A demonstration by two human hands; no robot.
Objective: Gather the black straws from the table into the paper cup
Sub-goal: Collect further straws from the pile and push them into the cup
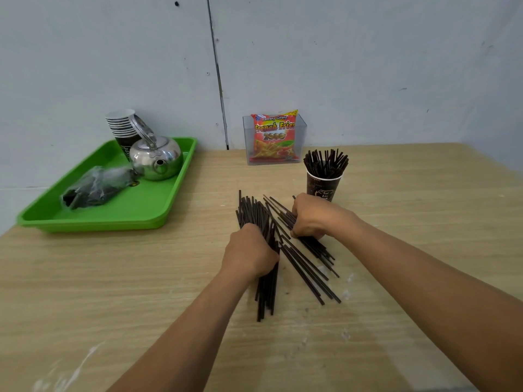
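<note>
Left hand (249, 254) gripped straws (266, 295) pointing straight away, right hand (314, 216) curled round others slanting to near-right, cup (322, 183) stood just beyond its fingers.

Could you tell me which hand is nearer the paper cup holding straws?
Right. The right hand sits just in front of the paper cup, gripping straws; the left hand is farther off, down-left of it, also gripping straws.
</note>
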